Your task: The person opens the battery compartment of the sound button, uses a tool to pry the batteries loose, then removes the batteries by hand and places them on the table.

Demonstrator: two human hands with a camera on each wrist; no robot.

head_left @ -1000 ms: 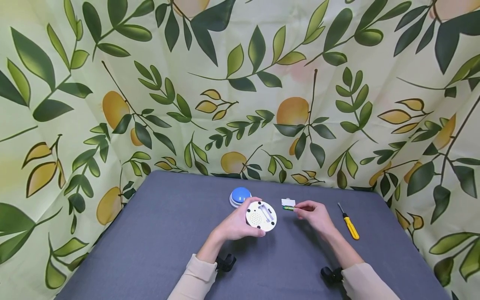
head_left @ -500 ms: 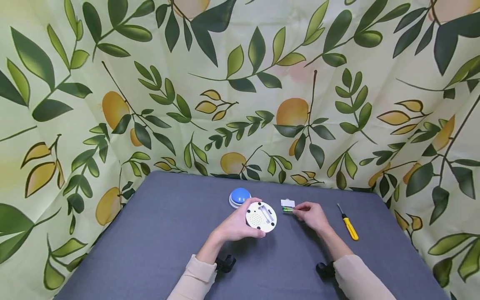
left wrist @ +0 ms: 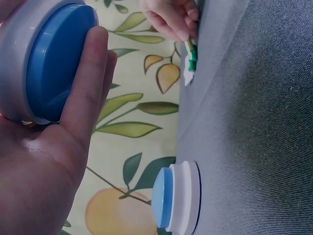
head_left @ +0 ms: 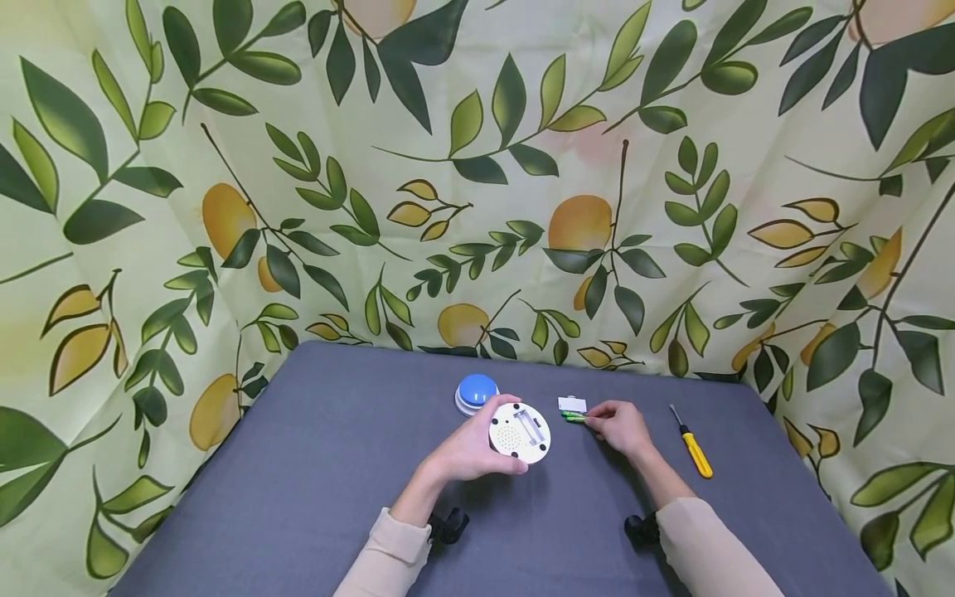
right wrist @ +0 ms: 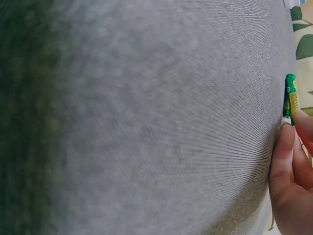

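Observation:
My left hand (head_left: 468, 444) grips a round push-button (head_left: 511, 437) by its rim, above the table. Its white underside faces the head camera, showing small holes, dark feet and an uncovered battery compartment (head_left: 529, 426). The left wrist view shows its blue dome (left wrist: 58, 58) against my fingers. With thumb and fingertips, my right hand (head_left: 622, 429) pinches a green-and-yellow battery (right wrist: 292, 93) low over the table. A second green battery (right wrist: 286, 100) seems to lie right beside it, partly hidden. Just behind them lies a small white battery cover (head_left: 572, 404).
Another blue-domed push-button (head_left: 477, 393) stands upright on the grey table (head_left: 358, 464), behind my left hand. To the right lies a screwdriver (head_left: 695, 450) with a yellow handle. A leaf-patterned cloth (head_left: 477, 207) hangs along the back and sides.
My right hand and forearm have shifted slightly left, and the pinched battery has turned a little beside the cover. The left hand with its push-button has hardly moved.

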